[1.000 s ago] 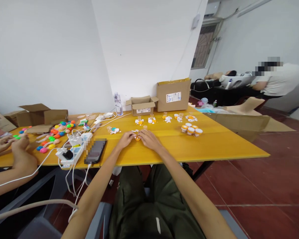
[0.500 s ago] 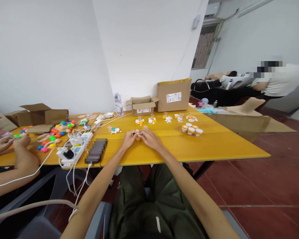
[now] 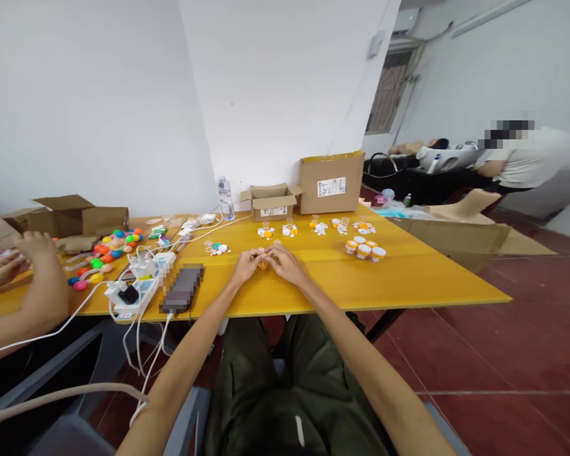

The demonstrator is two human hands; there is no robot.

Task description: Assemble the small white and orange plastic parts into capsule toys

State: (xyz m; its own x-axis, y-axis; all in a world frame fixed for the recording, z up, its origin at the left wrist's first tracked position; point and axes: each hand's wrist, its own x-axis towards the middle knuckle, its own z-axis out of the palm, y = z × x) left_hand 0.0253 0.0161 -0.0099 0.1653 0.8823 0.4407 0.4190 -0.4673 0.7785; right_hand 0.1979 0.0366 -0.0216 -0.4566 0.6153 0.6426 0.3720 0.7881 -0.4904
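Observation:
Close together over the table's front part, my left hand [image 3: 247, 266] and my right hand [image 3: 286, 263] have their fingers closed around a small orange and white piece [image 3: 263, 266]. Fingers cover most of it, so its exact kind is unclear. Just beyond the fingers stands a small clear cup [image 3: 277, 243]. Further back lie little piles of white and orange parts [image 3: 266, 233], each with a clear cup by it. To the left is a pile with a teal part [image 3: 217, 249]. Several small tubs with white lids and orange rims [image 3: 365, 249] are grouped at the right.
A phone [image 3: 184, 288], a power strip [image 3: 145, 288] and tangled white cables lie left of my arms. Cardboard boxes [image 3: 330, 184] and a bottle [image 3: 225, 197] line the wall. Another person's hands [image 3: 37, 250] are at the left near colourful balls [image 3: 107, 250].
My hands keep nearly the same place and grip. The other person's nearer hand at the left has risen from the table. The view has shifted slightly.

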